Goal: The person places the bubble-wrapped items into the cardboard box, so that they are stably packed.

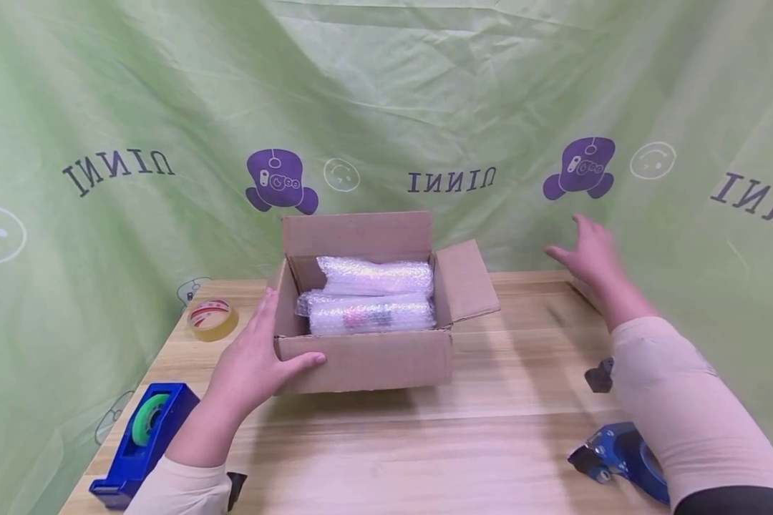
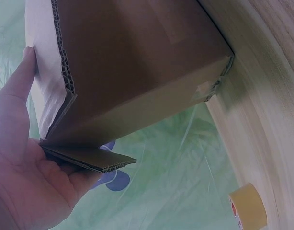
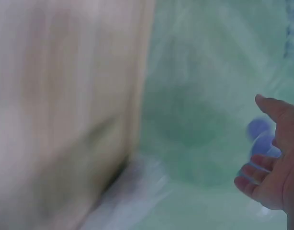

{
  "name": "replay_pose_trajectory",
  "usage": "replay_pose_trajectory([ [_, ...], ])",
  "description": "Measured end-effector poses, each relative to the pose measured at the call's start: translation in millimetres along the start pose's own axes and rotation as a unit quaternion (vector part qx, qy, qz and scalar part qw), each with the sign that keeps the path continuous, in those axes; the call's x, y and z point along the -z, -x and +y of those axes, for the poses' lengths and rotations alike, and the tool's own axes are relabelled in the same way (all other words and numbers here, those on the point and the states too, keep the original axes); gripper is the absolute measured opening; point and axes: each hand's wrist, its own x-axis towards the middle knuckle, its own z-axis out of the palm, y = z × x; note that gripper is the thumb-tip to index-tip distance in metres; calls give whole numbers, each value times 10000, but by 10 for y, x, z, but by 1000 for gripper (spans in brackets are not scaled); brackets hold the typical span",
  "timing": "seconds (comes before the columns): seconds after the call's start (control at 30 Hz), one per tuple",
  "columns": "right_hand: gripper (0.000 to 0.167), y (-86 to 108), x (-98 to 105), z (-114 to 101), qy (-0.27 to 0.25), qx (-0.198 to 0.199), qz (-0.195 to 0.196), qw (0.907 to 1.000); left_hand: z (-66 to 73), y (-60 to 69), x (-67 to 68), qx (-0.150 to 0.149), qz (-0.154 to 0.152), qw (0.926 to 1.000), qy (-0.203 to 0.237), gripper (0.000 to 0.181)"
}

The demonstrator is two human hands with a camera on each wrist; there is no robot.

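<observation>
An open cardboard box (image 1: 363,363) stands in the middle of the wooden table. Inside lie bubble-wrapped rolls (image 1: 373,315), one behind the other. My left hand (image 1: 248,361) grips the box at its front left corner, thumb across the front. In the left wrist view, that hand (image 2: 34,167) has its fingers round a side flap (image 2: 96,158). Away from the box, above the table's back right corner, my right hand (image 1: 594,257) is raised with its fingers spread and nothing in it. The right wrist view is blurred, with the right hand (image 3: 276,158) in front of the green curtain.
A roll of clear yellowish tape (image 1: 212,322) sits left of the box. Nearer on that side is a blue tape dispenser (image 1: 144,443) with a green core. A blue tape gun (image 1: 621,458) lies under my right forearm. Green printed curtain (image 1: 386,93) hangs behind the table.
</observation>
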Motion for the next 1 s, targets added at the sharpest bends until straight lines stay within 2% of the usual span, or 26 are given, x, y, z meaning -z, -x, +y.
replay_pose_trajectory([
  [0.2, 111, 210, 49, 546, 375, -787, -327, 9957, 0, 5, -13, 17, 38, 10000, 8, 132],
  [0.3, 116, 300, 46, 738, 546, -990, -585, 9919, -2, 6, -12, 45, 24, 10000, 2, 132],
  [0.47, 115, 402, 3, 953, 876, -994, -1032, 9858, -1, 2, -5, 55, 7, 10000, -3, 132],
  [0.67, 122, 454, -110, 1110, 888, -915, -1322, 9830, 7, -2, -3, 57, -25, 10000, 4, 132],
  [0.73, 120, 477, -134, 1150, 906, -907, -1393, 9819, 12, 0, -2, 65, -33, 10000, 4, 132],
  [0.9, 88, 542, -142, 1197, 1036, -928, -1410, 9802, 16, 5, 7, 106, -59, 9999, 10, 132],
  [0.97, 79, 563, -156, 1211, 1014, -906, -1335, 9817, 18, 6, 11, 113, -59, 9999, 10, 131],
  [1.0, 81, 572, -167, 1223, 1007, -865, -1318, 9824, 18, 6, 13, 116, -55, 9999, 9, 131],
])
